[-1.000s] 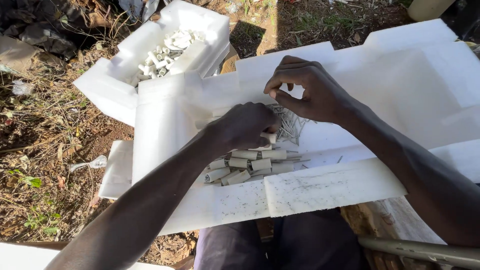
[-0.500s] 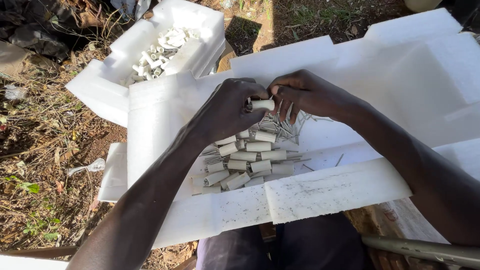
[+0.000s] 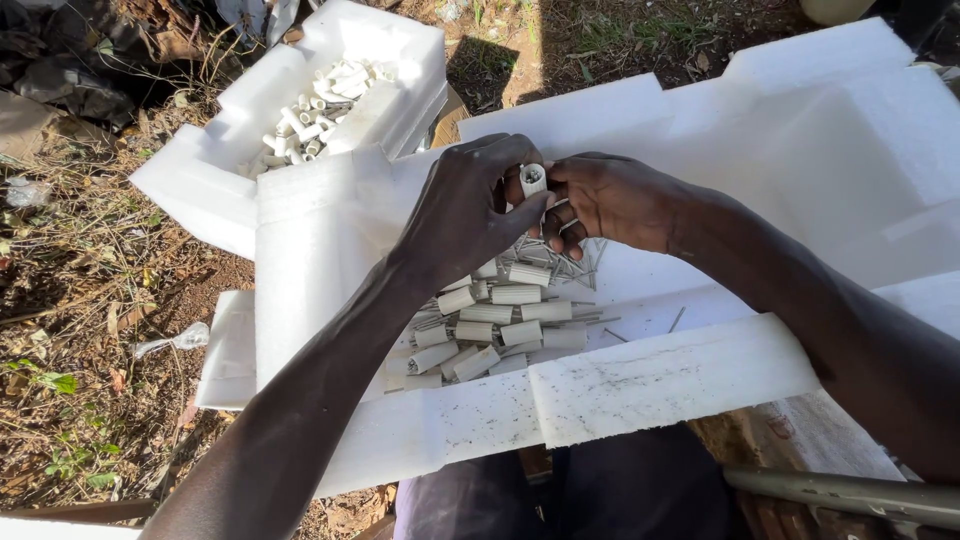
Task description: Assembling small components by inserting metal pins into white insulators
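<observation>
left hand point(image 3: 470, 215): your grip is closed on one small grey plastic tube point(image 3: 533, 180), pinched at its side, open end facing the camera.
right hand point(image 3: 610, 200): fingers curled at the same tube from the other side; what they pinch is hidden.
tube axis: roughly upright, between both hands.
pile of grey tubes point(image 3: 495, 325): just below, on the white foam tray point(image 3: 680, 375).

Bare white foam lies open across the right half of the foam tray point(image 3: 800, 180), giving free passage there. At frame centre the pile of grey tubes point(image 3: 495, 330) and loose nails point(image 3: 575, 265) fill the trough, hemmed by the raised front foam wall point(image 3: 660, 375). At upper left, the foam box point(image 3: 300, 130) of tubes blocks that side.
</observation>
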